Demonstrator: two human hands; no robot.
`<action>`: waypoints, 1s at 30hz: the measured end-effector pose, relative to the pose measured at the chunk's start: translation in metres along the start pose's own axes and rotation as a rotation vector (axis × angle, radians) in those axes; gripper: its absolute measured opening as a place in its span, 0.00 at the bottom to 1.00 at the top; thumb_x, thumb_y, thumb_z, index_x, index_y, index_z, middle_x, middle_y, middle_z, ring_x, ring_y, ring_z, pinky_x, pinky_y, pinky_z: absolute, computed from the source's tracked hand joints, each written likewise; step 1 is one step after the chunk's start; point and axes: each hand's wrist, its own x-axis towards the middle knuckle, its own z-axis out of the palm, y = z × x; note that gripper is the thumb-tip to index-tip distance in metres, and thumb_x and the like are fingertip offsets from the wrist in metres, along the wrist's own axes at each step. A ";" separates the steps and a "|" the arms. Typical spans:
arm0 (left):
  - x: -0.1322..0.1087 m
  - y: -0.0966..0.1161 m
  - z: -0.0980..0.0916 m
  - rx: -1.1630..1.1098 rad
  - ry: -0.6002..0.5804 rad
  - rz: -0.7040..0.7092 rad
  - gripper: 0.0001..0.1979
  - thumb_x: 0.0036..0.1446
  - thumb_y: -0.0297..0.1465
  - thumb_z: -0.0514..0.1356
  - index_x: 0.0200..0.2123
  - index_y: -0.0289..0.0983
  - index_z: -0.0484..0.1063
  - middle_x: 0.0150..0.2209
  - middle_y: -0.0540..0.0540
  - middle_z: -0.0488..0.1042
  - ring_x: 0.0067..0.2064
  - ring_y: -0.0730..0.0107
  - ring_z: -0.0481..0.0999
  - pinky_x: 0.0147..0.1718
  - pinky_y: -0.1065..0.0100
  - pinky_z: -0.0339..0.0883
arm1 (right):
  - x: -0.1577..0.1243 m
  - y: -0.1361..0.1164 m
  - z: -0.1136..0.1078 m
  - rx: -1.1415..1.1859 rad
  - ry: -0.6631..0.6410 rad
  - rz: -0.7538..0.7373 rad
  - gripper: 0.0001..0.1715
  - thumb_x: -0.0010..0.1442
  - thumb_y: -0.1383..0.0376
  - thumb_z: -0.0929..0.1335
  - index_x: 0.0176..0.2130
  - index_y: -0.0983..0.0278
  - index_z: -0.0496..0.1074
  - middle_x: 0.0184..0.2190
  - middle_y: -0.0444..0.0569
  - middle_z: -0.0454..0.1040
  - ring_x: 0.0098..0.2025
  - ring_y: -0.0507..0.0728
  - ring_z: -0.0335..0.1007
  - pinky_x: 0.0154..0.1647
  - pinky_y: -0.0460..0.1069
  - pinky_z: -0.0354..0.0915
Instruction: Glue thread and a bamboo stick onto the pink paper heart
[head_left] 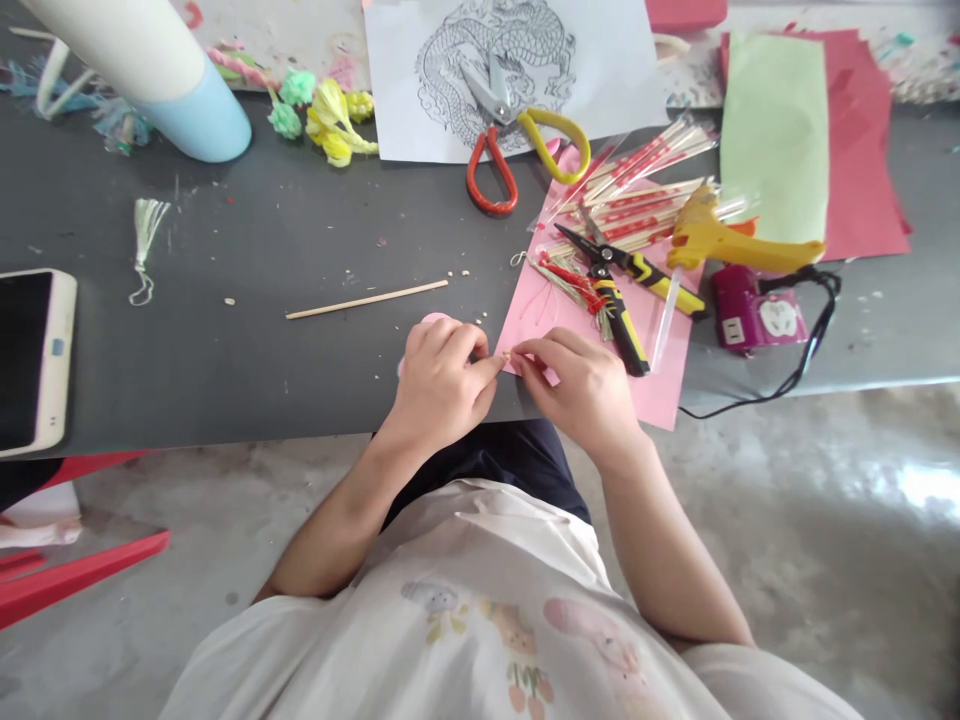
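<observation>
My left hand (pixel 441 378) and my right hand (pixel 581 385) meet at the near edge of the dark table (pixel 247 250). Both pinch a tiny pale piece (pixel 507 356) between their fingertips; it is too small to name. A pink round thing (pixel 433 320) peeks out behind my left hand. The right hand rests over the corner of a pink paper sheet (pixel 660 390). On that sheet lie black-and-yellow cutters (pixel 624 320) and a red-and-green tassel (pixel 574 285).
A thin wooden stick (pixel 367 299) lies left of my hands. Farther back are red-and-yellow scissors (pixel 517 150) on a dragon drawing (pixel 600 60), wrapped sticks (pixel 637 190), a yellow glue gun (pixel 720 240), a magenta plug (pixel 754 318), a phone (pixel 34 360) and a blue-white tube (pixel 172 80).
</observation>
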 end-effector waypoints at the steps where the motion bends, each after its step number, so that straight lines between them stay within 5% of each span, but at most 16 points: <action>1: 0.000 0.000 0.000 0.002 -0.008 -0.001 0.09 0.60 0.28 0.58 0.34 0.42 0.79 0.34 0.46 0.73 0.43 0.62 0.66 0.43 0.57 0.59 | 0.000 0.000 0.000 0.008 0.000 0.002 0.10 0.65 0.68 0.65 0.36 0.64 0.77 0.31 0.48 0.76 0.30 0.52 0.71 0.29 0.47 0.60; 30: 0.001 0.000 0.000 0.021 -0.060 -0.057 0.11 0.59 0.25 0.57 0.40 0.41 0.78 0.37 0.44 0.74 0.42 0.61 0.68 0.42 0.58 0.59 | -0.001 0.000 0.004 -0.026 0.019 0.007 0.09 0.65 0.66 0.66 0.35 0.64 0.75 0.30 0.46 0.75 0.29 0.51 0.68 0.28 0.46 0.59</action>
